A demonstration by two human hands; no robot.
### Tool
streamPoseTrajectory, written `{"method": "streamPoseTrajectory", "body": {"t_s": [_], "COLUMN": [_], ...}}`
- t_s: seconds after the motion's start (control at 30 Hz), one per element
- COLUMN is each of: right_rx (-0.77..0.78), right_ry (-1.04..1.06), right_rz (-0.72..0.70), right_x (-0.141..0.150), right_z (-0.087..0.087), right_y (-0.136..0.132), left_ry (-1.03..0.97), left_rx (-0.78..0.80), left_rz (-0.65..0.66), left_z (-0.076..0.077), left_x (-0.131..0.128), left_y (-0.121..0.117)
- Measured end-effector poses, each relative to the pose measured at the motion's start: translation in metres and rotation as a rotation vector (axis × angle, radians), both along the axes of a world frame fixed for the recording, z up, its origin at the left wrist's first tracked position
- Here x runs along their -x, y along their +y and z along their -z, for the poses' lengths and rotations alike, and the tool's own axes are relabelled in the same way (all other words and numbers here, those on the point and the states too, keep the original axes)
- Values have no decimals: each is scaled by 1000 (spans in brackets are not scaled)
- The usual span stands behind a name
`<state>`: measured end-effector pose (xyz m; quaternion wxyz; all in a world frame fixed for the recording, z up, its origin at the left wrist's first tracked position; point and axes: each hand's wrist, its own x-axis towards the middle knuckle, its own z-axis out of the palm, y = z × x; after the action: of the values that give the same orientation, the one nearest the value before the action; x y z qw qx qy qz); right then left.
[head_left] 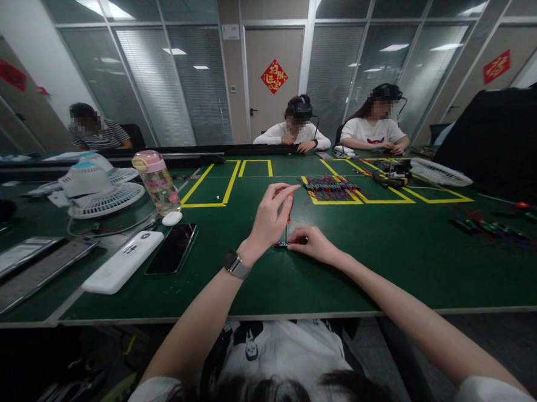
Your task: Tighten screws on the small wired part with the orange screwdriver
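My left hand (273, 216), with a watch on its wrist, is closed around the orange handle of a screwdriver (290, 210). The screwdriver stands nearly upright, its thin shaft pointing down at a small circuit board (281, 244) on the green table. Low beside the board, my right hand (311, 244) pinches its right end between thumb and fingers. The fingers cover part of the board, and the exact spot where the tip meets it is too small to make out.
Wired circuit boards (331, 188) lie in a yellow-taped area ahead, and more wired boards (492, 226) at the right. To the left are a black phone (171, 249), a white power bank (123, 262), a bottle (157, 182) and a fan (99, 190). Several people sit across the table.
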<state>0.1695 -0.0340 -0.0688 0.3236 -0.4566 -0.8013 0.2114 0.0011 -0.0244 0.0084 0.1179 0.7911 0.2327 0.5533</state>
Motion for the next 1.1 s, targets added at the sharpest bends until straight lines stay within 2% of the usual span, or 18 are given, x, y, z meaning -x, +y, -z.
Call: {"method": "streamPoseTrajectory", "body": {"t_s": [0.13,0.2,0.37,0.5,0.57,0.67,0.73,0.83,1.0,1.1], "right_rx": [-7,-10,-16,-17,-15,-13,-13,-17,-15,-11], "right_ry": [-7,-15,-15,-19,-22,-17,-11,-5,-14,-8], "right_rz": [-16,-23,-43,-37,-35,-40,-47,-45,-31,-26], "right_x": [-1,-2,-3,-3,-2,-2,-2,-3,-2,-2], "right_z": [1,1,2,3,2,2,2,2,2,1], "right_y": [0,0,1,1,1,1,1,1,0,-1], "left_ry": [-87,-144,-116,-30,-30,-87,-137,-159,-84,10], "left_rx": [195,265,162,92,128,277,344,325,78,2], "left_rz": [198,220,100,158,233,342,365,292,-12,-56], "left_z": [0,1,3,1,1,2,3,4,4,4], "left_x": [-1,-2,-2,-3,-3,-4,-4,-5,-3,-2], "left_y": [4,6,3,-2,-2,0,2,4,3,-1]}}
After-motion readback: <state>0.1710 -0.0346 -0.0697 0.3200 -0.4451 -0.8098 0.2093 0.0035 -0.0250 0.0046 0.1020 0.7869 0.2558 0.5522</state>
